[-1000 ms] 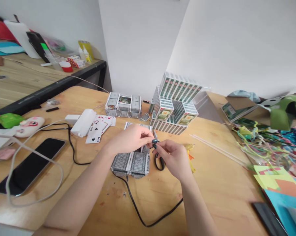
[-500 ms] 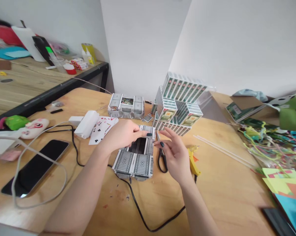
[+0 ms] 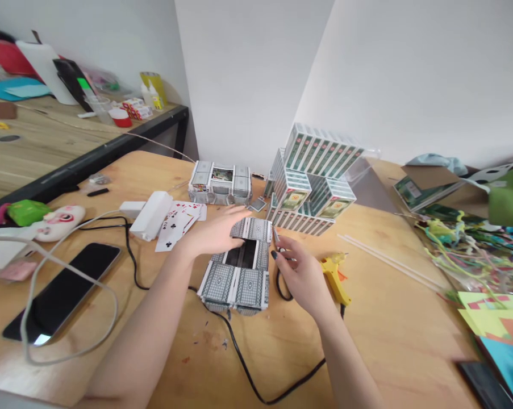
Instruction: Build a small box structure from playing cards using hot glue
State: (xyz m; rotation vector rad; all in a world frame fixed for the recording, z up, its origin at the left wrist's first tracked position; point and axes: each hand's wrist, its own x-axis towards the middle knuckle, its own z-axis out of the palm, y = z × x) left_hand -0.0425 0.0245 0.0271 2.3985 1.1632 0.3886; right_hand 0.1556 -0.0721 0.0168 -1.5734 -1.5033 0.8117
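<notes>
A structure of patterned grey playing cards (image 3: pixel 251 287) with a dark opening lies in the middle of the wooden table. My left hand (image 3: pixel 216 232) rests over its upper left side, fingers spread and holding nothing. On the right, my right hand (image 3: pixel 296 270) is closed around the handles of the black scissors (image 3: pixel 284 288), whose blades point away beside the card structure. Loose playing cards (image 3: pixel 171 230) lie beyond my left forearm. A similar card structure (image 3: pixel 222 180) stands farther back.
Stacked card boxes (image 3: pixel 309 193) stand at the back right. A yellow glue gun (image 3: pixel 337 278) lies right of my right hand, its black cable (image 3: pixel 247 375) curving in front. At left are a phone (image 3: pixel 64 292) and a white adapter (image 3: pixel 153 216).
My left hand has opened, its fingers lifting and spreading away from the card structure's edge. My right hand has moved down slightly and closed on the scissors' handles.
</notes>
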